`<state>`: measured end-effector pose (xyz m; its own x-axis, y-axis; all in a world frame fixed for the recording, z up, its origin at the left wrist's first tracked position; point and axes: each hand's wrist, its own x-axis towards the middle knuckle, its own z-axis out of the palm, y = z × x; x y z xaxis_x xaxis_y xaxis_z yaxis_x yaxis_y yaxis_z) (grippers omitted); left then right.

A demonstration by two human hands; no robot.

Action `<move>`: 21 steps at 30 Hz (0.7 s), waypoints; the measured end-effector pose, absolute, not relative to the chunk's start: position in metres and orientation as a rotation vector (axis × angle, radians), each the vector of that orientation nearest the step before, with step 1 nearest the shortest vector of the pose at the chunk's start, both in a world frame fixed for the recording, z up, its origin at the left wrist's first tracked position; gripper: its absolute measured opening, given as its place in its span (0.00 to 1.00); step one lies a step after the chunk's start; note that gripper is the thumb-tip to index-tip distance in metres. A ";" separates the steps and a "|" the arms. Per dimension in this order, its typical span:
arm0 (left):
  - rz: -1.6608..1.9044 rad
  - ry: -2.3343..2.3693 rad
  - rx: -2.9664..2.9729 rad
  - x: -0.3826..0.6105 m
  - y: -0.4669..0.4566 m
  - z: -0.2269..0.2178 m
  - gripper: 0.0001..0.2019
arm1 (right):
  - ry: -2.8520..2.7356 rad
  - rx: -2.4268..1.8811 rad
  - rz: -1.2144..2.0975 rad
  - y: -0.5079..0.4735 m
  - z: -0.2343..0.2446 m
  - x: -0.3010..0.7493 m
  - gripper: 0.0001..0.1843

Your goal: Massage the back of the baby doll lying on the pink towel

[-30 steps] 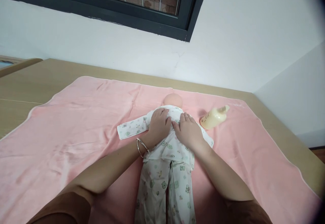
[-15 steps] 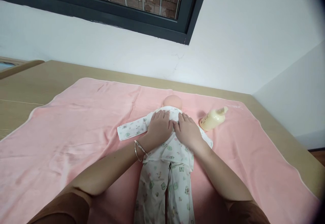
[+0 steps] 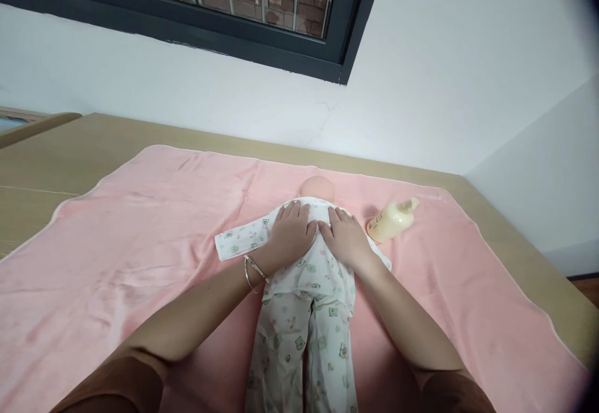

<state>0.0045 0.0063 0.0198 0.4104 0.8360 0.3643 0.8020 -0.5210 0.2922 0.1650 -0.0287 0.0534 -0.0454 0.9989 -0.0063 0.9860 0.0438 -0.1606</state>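
A baby doll (image 3: 312,279) in a white patterned long-sleeved top and matching trousers (image 3: 322,344) lies stretched out, its smooth bald head (image 3: 317,186) pointing away from me. My left hand (image 3: 292,232) rests flat on the upper left part of the top, fingers extended, with thin bangles (image 3: 255,271) at the wrist. On the upper right part lies my right hand (image 3: 345,236), also flat, its thumb close to the left thumb. One sleeve (image 3: 243,240) reaches out to the left; the other is partly hidden behind my right hand and forearm.
A pale yellow pump bottle (image 3: 390,221) lies tilted to the right of the doll. Beneath everything, a pink blanket (image 3: 163,213) covers much of the wooden surface (image 3: 126,129). Beyond it are a white wall (image 3: 262,110) and a dark-framed window (image 3: 262,45).
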 end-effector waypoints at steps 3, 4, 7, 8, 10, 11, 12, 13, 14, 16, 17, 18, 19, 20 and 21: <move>0.658 1.496 2.645 0.005 -0.006 0.024 0.21 | -2.260 -2.076 0.126 -0.042 0.059 0.158 0.31; 0.622 1.474 2.677 0.005 -0.012 0.027 0.21 | -2.300 -2.052 0.099 -0.047 0.061 0.156 0.30; 0.515 1.395 2.759 0.004 -0.025 0.036 0.22 | -2.384 -1.987 0.043 -0.059 0.068 0.152 0.26; 0.495 1.379 2.769 0.004 -0.027 0.039 0.21 | -2.387 -1.972 0.047 -0.059 0.070 0.153 0.25; 0.514 1.381 2.760 0.004 -0.026 0.042 0.19 | -2.356 -1.964 0.080 -0.055 0.071 0.156 0.22; 0.548 1.398 2.741 0.003 -0.022 0.042 0.18 | -2.325 -1.970 0.094 -0.051 0.070 0.158 0.22; 0.588 1.423 2.715 0.003 -0.017 0.041 0.17 | -2.288 -1.984 0.104 -0.047 0.069 0.160 0.22; 0.626 1.452 2.687 0.003 -0.012 0.039 0.17 | -2.250 -2.002 0.110 -0.041 0.067 0.162 0.22; 0.660 1.481 2.657 0.002 -0.005 0.037 0.16 | -2.218 -2.022 0.115 -0.036 0.064 0.164 0.24; 0.700 1.511 2.614 0.001 0.007 0.031 0.16 | -2.180 -2.042 0.121 -0.028 0.060 0.167 0.25; 0.707 1.510 2.607 0.001 0.011 0.028 0.17 | -2.177 -2.039 0.121 -0.025 0.057 0.167 0.26; 0.707 1.507 2.609 0.000 0.014 0.026 0.18 | -2.178 -2.032 0.114 -0.024 0.056 0.168 0.26; 0.698 1.499 2.621 0.000 0.016 0.025 0.19 | -2.182 -2.022 0.103 -0.023 0.055 0.167 0.26; 0.682 1.489 2.640 0.000 0.015 0.025 0.20 | -2.187 -2.015 0.094 -0.024 0.054 0.167 0.26; 0.661 1.475 2.663 -0.001 0.012 0.026 0.21 | -2.195 -2.012 0.087 -0.026 0.054 0.166 0.26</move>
<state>-0.0005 0.0120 0.0260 0.4614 0.8152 0.3501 0.8039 -0.5511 0.2237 0.1657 -0.0257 0.0543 -0.0805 0.9935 0.0800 0.9841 0.0920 -0.1517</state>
